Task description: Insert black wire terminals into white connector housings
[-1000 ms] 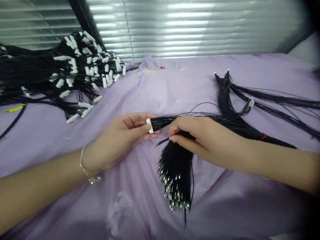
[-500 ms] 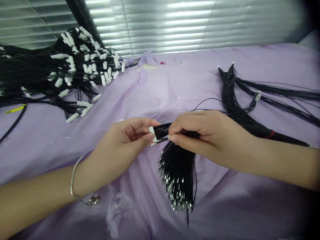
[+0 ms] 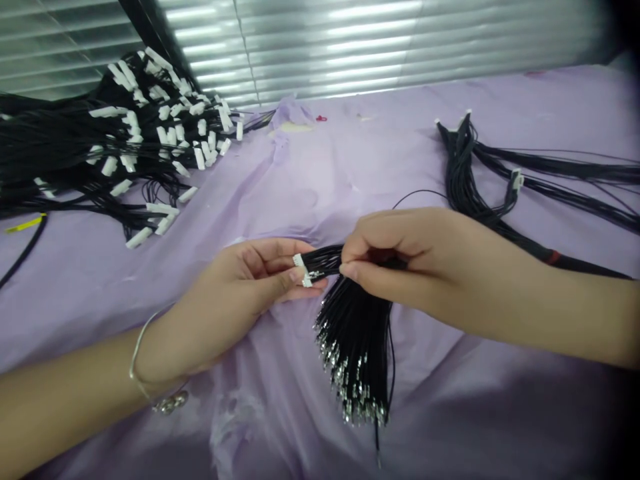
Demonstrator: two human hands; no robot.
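Observation:
My left hand [image 3: 250, 277] pinches a white connector housing [image 3: 299, 261] between thumb and fingers. Several black wires run from the housing toward the right. My right hand [image 3: 400, 257] is closed, its thumb and index fingertips pinching a black wire [image 3: 329, 272] whose metal end lies at the housing's near part. Whether that end sits inside the housing I cannot tell. Below my right hand fans out a thick bundle of black wires [image 3: 357, 333] with bare silvery terminals. The bundle's upper part is hidden behind the right hand.
At the back left lies a large pile of black cables with white connectors [image 3: 170, 137]. To the right, wired connectors [image 3: 455, 133] and a long harness with a red band [image 3: 553, 257] rest on the purple cloth [image 3: 320, 173]. Window blinds [image 3: 370, 40] stand behind.
The wire end in my right fingers has come up from below the connector housing to its near part. My left fingers now spread more behind the housing. The view has shifted slightly.

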